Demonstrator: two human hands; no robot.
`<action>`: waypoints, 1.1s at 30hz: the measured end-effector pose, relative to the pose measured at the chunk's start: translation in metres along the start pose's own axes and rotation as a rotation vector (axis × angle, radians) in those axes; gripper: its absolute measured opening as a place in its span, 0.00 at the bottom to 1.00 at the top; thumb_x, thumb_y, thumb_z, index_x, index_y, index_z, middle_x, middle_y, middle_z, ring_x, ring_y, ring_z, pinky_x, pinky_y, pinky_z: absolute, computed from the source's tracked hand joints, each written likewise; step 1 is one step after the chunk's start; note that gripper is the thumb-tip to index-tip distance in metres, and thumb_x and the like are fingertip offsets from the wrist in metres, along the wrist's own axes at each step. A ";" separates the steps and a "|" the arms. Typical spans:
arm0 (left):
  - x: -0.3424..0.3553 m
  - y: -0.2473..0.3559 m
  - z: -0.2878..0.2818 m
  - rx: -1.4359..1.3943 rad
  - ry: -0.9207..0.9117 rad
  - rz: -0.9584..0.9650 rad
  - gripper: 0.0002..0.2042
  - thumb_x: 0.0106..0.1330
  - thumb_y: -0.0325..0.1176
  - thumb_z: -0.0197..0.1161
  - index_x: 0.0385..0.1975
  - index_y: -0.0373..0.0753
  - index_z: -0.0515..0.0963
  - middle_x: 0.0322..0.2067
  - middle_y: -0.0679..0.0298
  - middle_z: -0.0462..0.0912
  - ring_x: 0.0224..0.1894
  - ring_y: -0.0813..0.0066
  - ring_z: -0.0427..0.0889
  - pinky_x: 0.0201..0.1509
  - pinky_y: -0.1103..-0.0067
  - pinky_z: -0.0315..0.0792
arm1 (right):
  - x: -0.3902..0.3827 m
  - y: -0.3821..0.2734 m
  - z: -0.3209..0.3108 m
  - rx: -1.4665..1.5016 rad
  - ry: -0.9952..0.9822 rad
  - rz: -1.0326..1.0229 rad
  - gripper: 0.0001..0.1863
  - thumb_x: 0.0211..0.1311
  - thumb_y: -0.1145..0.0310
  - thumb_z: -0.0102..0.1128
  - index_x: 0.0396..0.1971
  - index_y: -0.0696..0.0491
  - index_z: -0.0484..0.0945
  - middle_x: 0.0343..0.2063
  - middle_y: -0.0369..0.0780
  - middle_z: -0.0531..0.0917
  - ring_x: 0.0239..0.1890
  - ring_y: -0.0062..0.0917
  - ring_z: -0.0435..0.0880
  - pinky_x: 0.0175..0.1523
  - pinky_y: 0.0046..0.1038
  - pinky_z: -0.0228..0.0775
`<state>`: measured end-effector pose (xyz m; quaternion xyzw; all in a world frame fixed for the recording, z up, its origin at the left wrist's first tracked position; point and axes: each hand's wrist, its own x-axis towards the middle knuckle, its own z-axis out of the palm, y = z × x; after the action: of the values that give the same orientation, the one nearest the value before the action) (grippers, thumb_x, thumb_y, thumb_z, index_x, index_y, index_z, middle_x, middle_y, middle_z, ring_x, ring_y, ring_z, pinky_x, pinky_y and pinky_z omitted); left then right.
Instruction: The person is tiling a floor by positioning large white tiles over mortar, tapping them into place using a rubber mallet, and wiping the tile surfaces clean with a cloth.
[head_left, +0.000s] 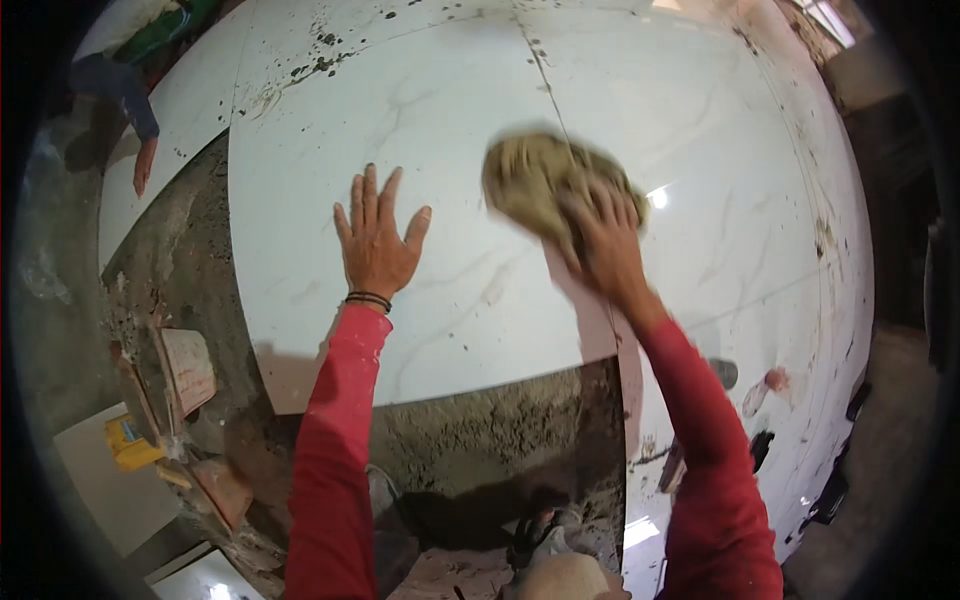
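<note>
My right hand (608,235) presses a bunched, olive-brown cloth (530,175) against the white floor tiles. Hand and cloth are slightly smeared by motion, and the cloth lies across the joint between two tiles. My left hand (381,240) rests flat on a large white marbled tile (470,300), fingers spread, holding nothing. Dark bands circle that wrist, and both arms wear red sleeves. Dark crumbs of mortar lie scattered on the tiles toward the far side.
Rough grey mortar (490,430) borders the tile's near edge and left side. Broken tile pieces (190,370) and a yellow packet (130,443) lie at left. Another person's hand (143,165) reaches down at the far left. Small dark objects (762,450) dot the tiles at right.
</note>
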<state>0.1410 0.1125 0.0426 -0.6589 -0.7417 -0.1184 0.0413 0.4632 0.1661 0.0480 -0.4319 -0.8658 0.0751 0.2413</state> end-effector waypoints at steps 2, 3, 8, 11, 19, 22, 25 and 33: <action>0.014 -0.006 -0.006 0.055 0.003 -0.045 0.34 0.72 0.55 0.55 0.75 0.50 0.58 0.76 0.53 0.55 0.77 0.51 0.53 0.75 0.43 0.46 | -0.032 -0.017 -0.026 0.057 -0.119 0.091 0.31 0.55 0.55 0.70 0.58 0.49 0.76 0.64 0.51 0.68 0.67 0.52 0.63 0.71 0.52 0.50; 0.018 -0.001 -0.001 0.101 -0.006 -0.055 0.34 0.72 0.55 0.55 0.75 0.49 0.58 0.75 0.52 0.56 0.77 0.50 0.53 0.75 0.42 0.46 | -0.023 -0.007 -0.029 0.043 -0.135 0.083 0.31 0.55 0.55 0.70 0.58 0.49 0.76 0.64 0.51 0.68 0.67 0.52 0.63 0.71 0.52 0.50; 0.033 0.022 -0.002 0.014 -0.022 -0.013 0.35 0.72 0.55 0.55 0.74 0.46 0.58 0.75 0.48 0.55 0.78 0.48 0.51 0.74 0.42 0.47 | 0.137 0.080 0.009 -0.126 0.143 0.214 0.35 0.59 0.47 0.65 0.59 0.56 0.71 0.61 0.56 0.72 0.67 0.54 0.65 0.70 0.53 0.54; 0.035 0.021 -0.001 -0.014 -0.051 -0.028 0.35 0.71 0.54 0.55 0.74 0.45 0.58 0.75 0.48 0.54 0.78 0.49 0.51 0.75 0.42 0.46 | 0.231 0.079 0.051 0.049 0.049 0.402 0.36 0.60 0.46 0.63 0.58 0.59 0.67 0.56 0.56 0.77 0.63 0.52 0.71 0.67 0.47 0.61; 0.036 0.008 -0.011 -0.026 -0.075 -0.078 0.37 0.68 0.55 0.57 0.75 0.47 0.57 0.76 0.50 0.54 0.78 0.50 0.50 0.76 0.42 0.44 | 0.216 0.068 0.035 -0.020 -0.025 -0.011 0.44 0.59 0.47 0.64 0.65 0.66 0.64 0.61 0.59 0.73 0.64 0.54 0.71 0.70 0.47 0.60; 0.038 0.018 -0.008 -0.056 -0.086 -0.070 0.37 0.68 0.55 0.57 0.75 0.47 0.58 0.76 0.51 0.54 0.78 0.50 0.50 0.76 0.43 0.43 | 0.252 0.051 0.054 0.052 -0.093 0.193 0.44 0.60 0.44 0.64 0.62 0.66 0.66 0.61 0.61 0.72 0.64 0.55 0.71 0.70 0.48 0.60; 0.034 0.008 -0.011 -0.046 -0.095 -0.081 0.37 0.68 0.56 0.56 0.74 0.47 0.59 0.76 0.51 0.54 0.78 0.50 0.50 0.76 0.43 0.44 | 0.244 0.033 0.076 -0.018 -0.001 -0.187 0.43 0.60 0.42 0.63 0.61 0.65 0.67 0.60 0.61 0.73 0.63 0.56 0.71 0.70 0.47 0.60; 0.039 0.010 -0.012 -0.078 -0.078 -0.088 0.36 0.69 0.56 0.55 0.74 0.46 0.60 0.75 0.51 0.55 0.78 0.51 0.51 0.76 0.43 0.45 | 0.257 0.042 0.085 -0.039 0.024 -0.102 0.40 0.61 0.45 0.61 0.61 0.62 0.67 0.59 0.57 0.75 0.64 0.52 0.72 0.70 0.47 0.58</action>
<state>0.1445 0.1481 0.0638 -0.6309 -0.7658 -0.1233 -0.0184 0.3203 0.4002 0.0506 -0.3926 -0.8851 0.0407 0.2465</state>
